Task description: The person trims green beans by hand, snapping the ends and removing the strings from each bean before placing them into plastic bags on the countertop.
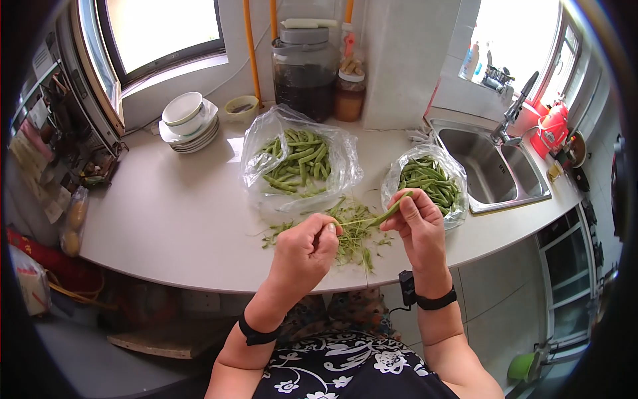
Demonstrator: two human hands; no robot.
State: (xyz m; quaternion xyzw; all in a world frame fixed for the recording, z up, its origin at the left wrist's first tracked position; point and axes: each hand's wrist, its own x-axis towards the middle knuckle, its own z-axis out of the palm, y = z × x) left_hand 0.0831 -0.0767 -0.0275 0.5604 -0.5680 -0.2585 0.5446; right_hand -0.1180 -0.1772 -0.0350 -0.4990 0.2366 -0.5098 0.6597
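Observation:
My right hand [419, 223] grips a green bean pod [391, 212] between thumb and fingers, with the pod tilted up to the right. My left hand [307, 245] is closed in a pinch on a thin pale bean string [353, 222], which stretches across to the pod. Beneath both hands lies a loose heap of strings and trimmed ends [359, 241]. Beyond the left hand, an open clear plastic bag [344, 174] holds many green beans [302, 158]. Just past the right hand, a second clear bag [460, 174] contains more beans [428, 179].
A stack of plates and bowls [193, 130] stands at the back left, near a small yellow bowl [241, 108]. A large dark jar [304, 76] and a smaller jar [350, 93] are against the wall. On the right are a steel sink [475, 166] and a red thermos [553, 128].

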